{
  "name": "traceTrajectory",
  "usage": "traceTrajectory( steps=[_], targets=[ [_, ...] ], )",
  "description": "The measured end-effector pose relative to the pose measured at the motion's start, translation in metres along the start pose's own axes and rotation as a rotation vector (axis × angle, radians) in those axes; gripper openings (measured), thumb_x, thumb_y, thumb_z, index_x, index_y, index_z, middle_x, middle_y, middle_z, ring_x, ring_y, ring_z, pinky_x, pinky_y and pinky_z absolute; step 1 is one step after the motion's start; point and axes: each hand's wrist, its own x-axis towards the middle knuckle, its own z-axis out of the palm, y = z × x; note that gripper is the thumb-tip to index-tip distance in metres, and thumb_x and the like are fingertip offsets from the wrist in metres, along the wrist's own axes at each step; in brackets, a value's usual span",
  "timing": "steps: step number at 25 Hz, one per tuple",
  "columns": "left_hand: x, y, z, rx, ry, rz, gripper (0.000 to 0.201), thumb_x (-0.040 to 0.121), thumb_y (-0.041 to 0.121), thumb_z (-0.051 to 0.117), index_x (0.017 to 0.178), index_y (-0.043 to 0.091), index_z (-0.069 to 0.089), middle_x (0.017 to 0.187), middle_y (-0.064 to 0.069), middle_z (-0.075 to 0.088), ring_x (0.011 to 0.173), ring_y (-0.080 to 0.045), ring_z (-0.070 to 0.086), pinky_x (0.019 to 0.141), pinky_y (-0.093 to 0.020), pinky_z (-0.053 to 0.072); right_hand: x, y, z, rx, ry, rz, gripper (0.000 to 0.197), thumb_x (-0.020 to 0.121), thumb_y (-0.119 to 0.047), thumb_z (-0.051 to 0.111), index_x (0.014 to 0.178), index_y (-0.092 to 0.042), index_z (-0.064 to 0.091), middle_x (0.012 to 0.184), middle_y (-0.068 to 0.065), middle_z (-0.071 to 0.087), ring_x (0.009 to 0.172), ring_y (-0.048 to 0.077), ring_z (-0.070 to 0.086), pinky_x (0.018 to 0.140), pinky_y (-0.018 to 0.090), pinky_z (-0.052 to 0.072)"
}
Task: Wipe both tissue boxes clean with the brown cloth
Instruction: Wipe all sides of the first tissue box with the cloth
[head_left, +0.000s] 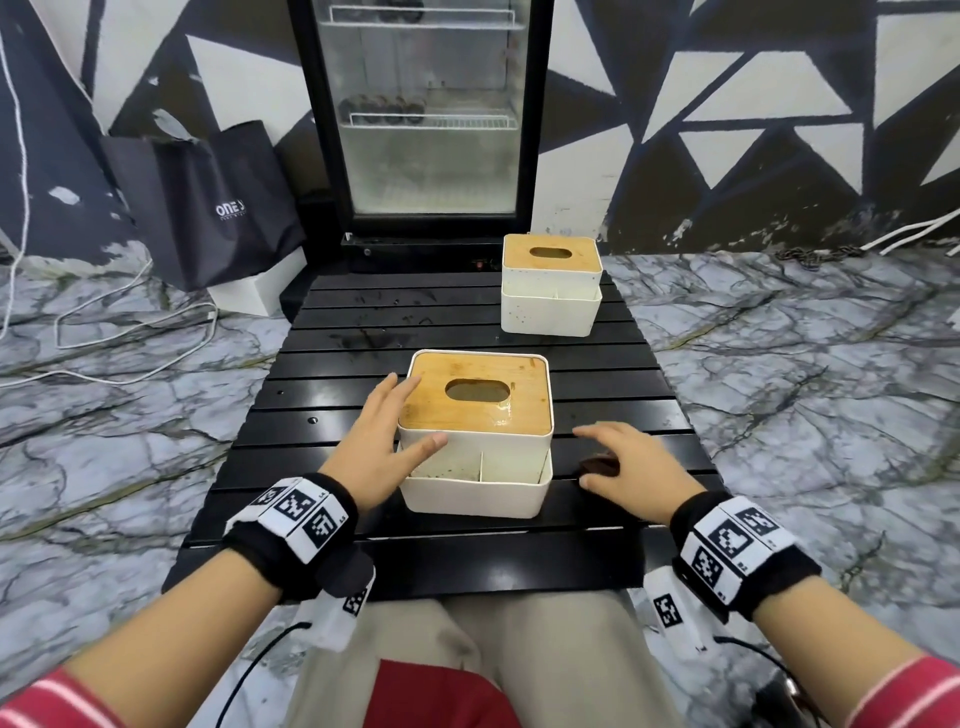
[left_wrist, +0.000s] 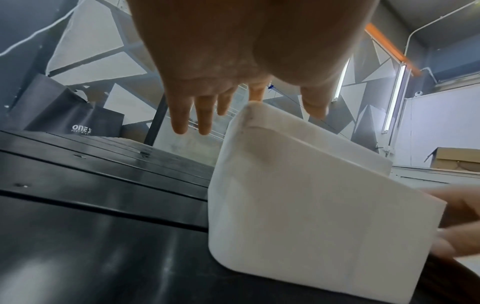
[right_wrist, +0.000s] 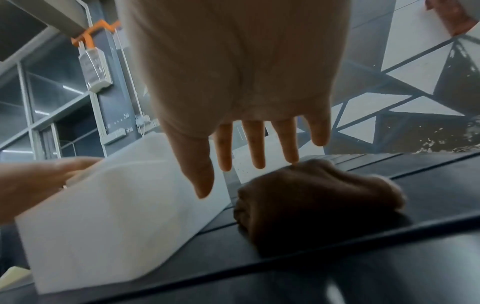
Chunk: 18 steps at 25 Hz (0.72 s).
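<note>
Black slatted table (head_left: 332, 410) on marble-patterned floor (head_left: 810, 374)

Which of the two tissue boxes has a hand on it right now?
The near tissue box, in front of the person: the left hand touches its left corner. The far tissue box, by the fridge, stands untouched.

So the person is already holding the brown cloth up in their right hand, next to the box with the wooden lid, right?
Not quite. The right hand is not holding the brown cloth yet. Its fingers are straight, stretched out over the cloth, which lies bunched up on the black table. The right wrist view shows this best. The rest is true: the cloth is next to the near tissue box with the wooden lid.
</note>
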Motion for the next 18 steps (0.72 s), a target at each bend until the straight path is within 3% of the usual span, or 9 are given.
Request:
traceTrajectory(
  steps=[3,6,10,15,18],
  targets=[
    [0.007,0.004,0.009,-0.005,-0.02,-0.034,0.072,0.089,0.045,0.052,0.149,0.024,0.018,0.158,-0.001,0.006,0.143,-0.008,0.011,0.104,-0.013,0.011,0.004,0.013,0.013,-0.134,-0.168,0.049,0.058,0.076,-0.035,0.063,0.13,-0.04,0.041,0.145,-0.002,0.033,0.133,0.023,0.031,0.107,0.047,0.031],
    [0.007,0.005,0.016,-0.015,-0.023,-0.025,0.07,0.091,0.042,0.051,0.148,0.022,0.016,0.156,0.0,0.012,0.14,-0.011,0.018,0.104,-0.013,0.013,0.01,0.019,0.015,-0.132,-0.214,0.059,0.057,0.075,-0.03,0.061,0.127,-0.044,0.043,0.146,-0.002,0.031,0.134,0.025,0.03,0.106,0.048,0.031],
    [0.007,0.003,0.019,-0.04,-0.012,-0.018,0.07,0.091,0.039,0.051,0.149,0.021,0.015,0.155,-0.001,0.014,0.139,-0.011,0.02,0.105,-0.014,0.013,0.011,0.022,0.017,-0.107,-0.223,0.023,0.055,0.077,-0.018,0.06,0.127,-0.038,0.047,0.142,0.002,0.038,0.128,0.029,0.036,0.108,0.037,0.03],
    [0.005,0.003,0.021,-0.048,-0.008,-0.018,0.068,0.092,0.039,0.051,0.148,0.022,0.016,0.154,0.0,0.014,0.139,-0.011,0.02,0.105,-0.014,0.015,0.009,0.017,0.016,-0.158,-0.205,0.002,0.047,0.074,-0.016,0.058,0.115,-0.039,0.053,0.124,0.0,0.048,0.111,0.031,0.046,0.098,0.034,0.036],
    [0.004,0.005,0.021,-0.05,-0.025,-0.022,0.069,0.091,0.041,0.05,0.148,0.023,0.016,0.154,0.002,0.015,0.139,-0.01,0.021,0.105,-0.015,0.016,0.002,0.009,0.006,-0.141,-0.209,0.004,0.038,0.073,-0.013,0.06,0.105,-0.034,0.06,0.107,0.0,0.051,0.104,0.028,0.05,0.088,0.025,0.038]
  ],
)
